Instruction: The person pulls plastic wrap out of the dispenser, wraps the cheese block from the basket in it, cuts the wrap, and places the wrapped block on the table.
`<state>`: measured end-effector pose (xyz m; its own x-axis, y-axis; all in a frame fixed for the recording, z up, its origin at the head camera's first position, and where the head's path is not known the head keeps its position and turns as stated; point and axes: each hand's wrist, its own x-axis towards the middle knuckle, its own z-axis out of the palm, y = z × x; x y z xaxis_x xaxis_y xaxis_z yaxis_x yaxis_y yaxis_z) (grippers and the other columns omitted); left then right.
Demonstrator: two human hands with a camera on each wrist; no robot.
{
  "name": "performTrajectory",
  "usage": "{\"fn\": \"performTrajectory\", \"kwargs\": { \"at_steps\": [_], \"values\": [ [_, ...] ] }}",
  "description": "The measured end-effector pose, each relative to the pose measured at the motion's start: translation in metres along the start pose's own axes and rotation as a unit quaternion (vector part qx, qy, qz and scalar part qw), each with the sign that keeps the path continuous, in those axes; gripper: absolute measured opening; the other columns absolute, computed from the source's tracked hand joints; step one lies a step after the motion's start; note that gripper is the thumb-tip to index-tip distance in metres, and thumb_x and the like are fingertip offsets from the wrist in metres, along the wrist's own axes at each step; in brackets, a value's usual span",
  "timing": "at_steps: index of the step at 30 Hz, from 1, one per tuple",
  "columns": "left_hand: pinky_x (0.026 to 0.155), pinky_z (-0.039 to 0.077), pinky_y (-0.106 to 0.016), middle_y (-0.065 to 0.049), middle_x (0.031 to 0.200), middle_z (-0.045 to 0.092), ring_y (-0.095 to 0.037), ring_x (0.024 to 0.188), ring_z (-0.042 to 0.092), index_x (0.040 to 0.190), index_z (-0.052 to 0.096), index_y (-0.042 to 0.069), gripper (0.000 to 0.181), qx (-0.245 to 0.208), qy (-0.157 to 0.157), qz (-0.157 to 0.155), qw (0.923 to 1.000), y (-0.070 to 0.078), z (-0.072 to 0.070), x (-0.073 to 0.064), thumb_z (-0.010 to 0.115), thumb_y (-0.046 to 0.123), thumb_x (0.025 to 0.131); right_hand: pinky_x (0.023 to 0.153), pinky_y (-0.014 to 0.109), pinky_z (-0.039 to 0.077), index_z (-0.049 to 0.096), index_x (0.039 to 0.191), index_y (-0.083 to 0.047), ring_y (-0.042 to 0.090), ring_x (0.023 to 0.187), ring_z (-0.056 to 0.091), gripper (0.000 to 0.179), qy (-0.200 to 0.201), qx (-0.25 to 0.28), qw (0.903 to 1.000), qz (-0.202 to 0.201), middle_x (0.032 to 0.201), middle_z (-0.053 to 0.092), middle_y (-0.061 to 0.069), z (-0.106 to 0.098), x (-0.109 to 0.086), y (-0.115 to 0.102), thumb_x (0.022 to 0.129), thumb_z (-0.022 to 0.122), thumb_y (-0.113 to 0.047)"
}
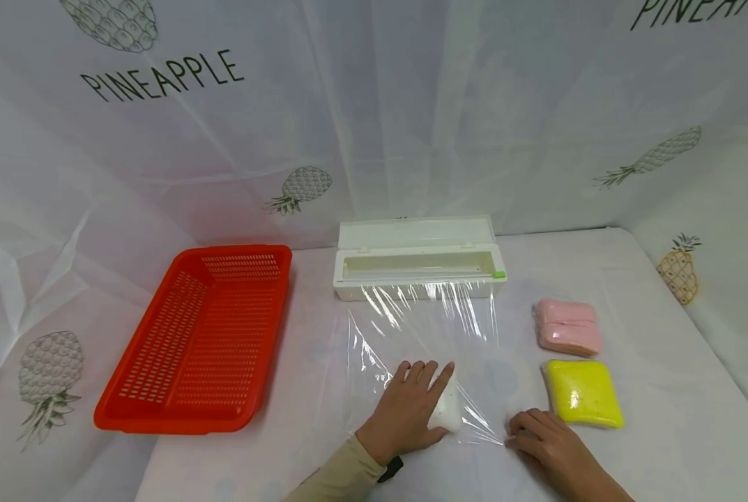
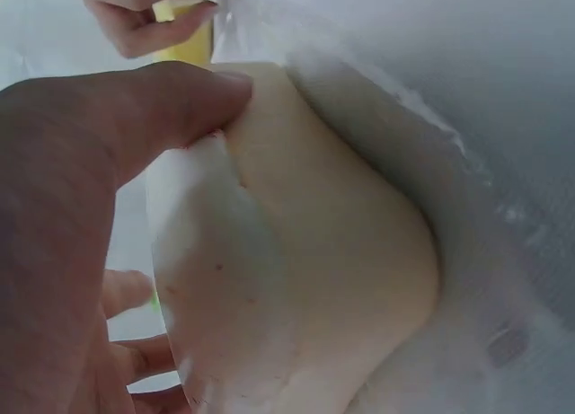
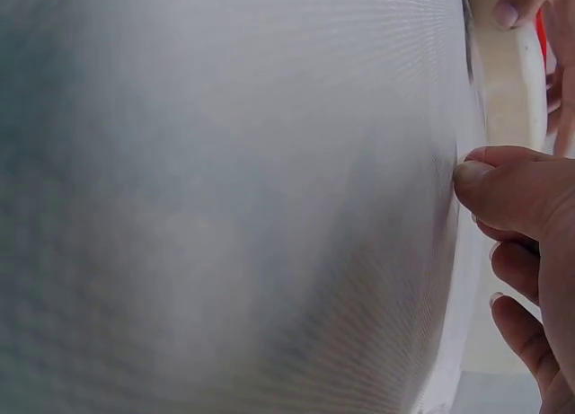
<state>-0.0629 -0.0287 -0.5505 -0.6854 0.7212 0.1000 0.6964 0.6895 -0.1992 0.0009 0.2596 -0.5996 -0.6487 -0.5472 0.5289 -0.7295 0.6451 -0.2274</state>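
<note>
A soft white block (image 1: pixel 447 408) with dark specks lies on a sheet of cling film (image 1: pixel 420 335). My left hand (image 1: pixel 405 408) spans the block, thumb (image 2: pixel 202 95) at its near edge and fingers over the far side, covering much of it. To the right, my right hand (image 1: pixel 546 439) pinches the near right corner of the film between thumb (image 3: pixel 481 180) and forefinger, pulling it into creases. The film runs back to a white cling film dispenser (image 1: pixel 411 289), whose lid stands up.
At the left stands a red plastic basket (image 1: pixel 276 335) with slotted walls. Right of the film lie a wrapped pink block (image 1: pixel 568 328) and a shiny yellow block (image 1: pixel 583 392). A white pineapple-print cloth (image 1: pixel 411 125) hangs behind and along both sides of the table.
</note>
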Motion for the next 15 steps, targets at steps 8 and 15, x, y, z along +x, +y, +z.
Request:
{"fn": "performTrajectory", "kwargs": {
  "at_steps": [8,15],
  "values": [
    [0.114,0.040,-0.042,-0.008,0.160,0.047,-0.025,0.142,0.048,0.164,0.036,0.013,0.110,-0.100,0.004,-0.033,0.9944,-0.027,0.002,-0.023,0.072,0.078,0.083,0.094,0.016,0.045,0.079,0.088,-0.025,0.011,0.094,0.058,0.052,-0.035,0.013,0.9991,0.021,0.104,0.064,-0.011,-0.003,0.001,-0.001,0.113,0.038,-0.047],
    [0.105,0.042,-0.042,-0.001,0.130,0.057,-0.021,0.123,0.053,0.133,0.056,0.013,0.083,-0.163,-0.041,-0.053,0.9843,-0.067,-0.004,-0.076,0.093,0.057,0.073,0.086,0.023,0.048,0.080,0.085,-0.022,0.011,0.090,0.058,0.064,-0.033,0.004,0.9989,0.033,0.102,0.064,-0.011,-0.005,0.001,-0.001,0.113,0.029,-0.049]
  ]
}}
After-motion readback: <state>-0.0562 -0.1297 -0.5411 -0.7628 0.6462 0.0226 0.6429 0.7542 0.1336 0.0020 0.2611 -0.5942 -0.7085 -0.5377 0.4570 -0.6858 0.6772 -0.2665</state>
